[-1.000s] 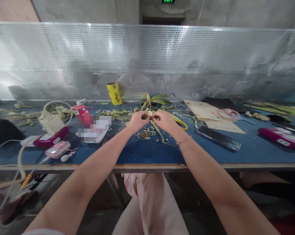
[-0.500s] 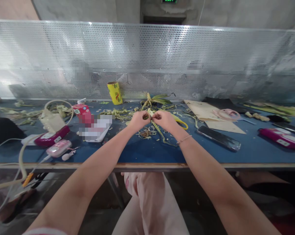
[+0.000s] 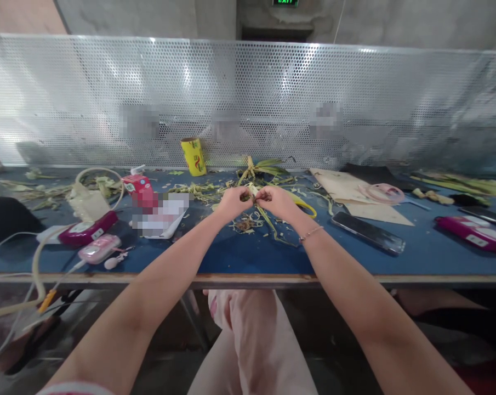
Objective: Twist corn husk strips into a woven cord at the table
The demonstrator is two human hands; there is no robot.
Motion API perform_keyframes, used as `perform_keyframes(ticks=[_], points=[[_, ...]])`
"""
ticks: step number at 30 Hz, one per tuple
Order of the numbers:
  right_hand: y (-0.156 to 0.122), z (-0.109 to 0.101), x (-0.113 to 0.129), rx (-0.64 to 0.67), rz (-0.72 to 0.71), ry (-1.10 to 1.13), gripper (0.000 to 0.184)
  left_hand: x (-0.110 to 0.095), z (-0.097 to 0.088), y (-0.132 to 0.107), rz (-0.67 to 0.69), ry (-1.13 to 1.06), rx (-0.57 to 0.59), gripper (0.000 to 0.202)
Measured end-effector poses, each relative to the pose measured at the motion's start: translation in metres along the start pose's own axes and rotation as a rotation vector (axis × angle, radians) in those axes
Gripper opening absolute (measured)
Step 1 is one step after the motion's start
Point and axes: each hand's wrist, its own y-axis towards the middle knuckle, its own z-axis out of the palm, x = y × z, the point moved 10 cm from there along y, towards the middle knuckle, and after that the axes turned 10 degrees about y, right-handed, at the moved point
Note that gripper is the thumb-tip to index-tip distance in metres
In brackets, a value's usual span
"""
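Note:
My left hand [image 3: 232, 202] and my right hand [image 3: 275, 201] are both closed in a pinch on a small green plant piece [image 3: 251, 195], held between them just above the blue table [image 3: 239, 252]. A thin green strip [image 3: 268, 221] hangs from it down to the table. Below the hands lies a heap of plant scraps [image 3: 244, 224]. Behind them lies a bunch of green leaves and stems [image 3: 261, 168]. A thin bracelet [image 3: 311, 234] is on my right wrist.
A yellow tape roll [image 3: 193, 156] stands by the perforated metal screen [image 3: 248, 99]. Left: a red carton [image 3: 138, 188], a magenta device [image 3: 87, 229], a pink device [image 3: 97, 249], cables [image 3: 36, 263]. Right: a phone [image 3: 368, 232], cardboard [image 3: 354, 197], a pink ring [image 3: 381, 192], another magenta device [image 3: 472, 233].
My hands have drawn slightly closer together around the plant piece. Nothing else on the table has moved.

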Motion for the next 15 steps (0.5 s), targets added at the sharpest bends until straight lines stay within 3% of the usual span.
perform_keyframes(ticks=[15], points=[[0.000,0.001,-0.012,0.011,0.078,0.018,0.008,-0.004,0.002,-0.001,0.014,0.016,0.025,0.008]])
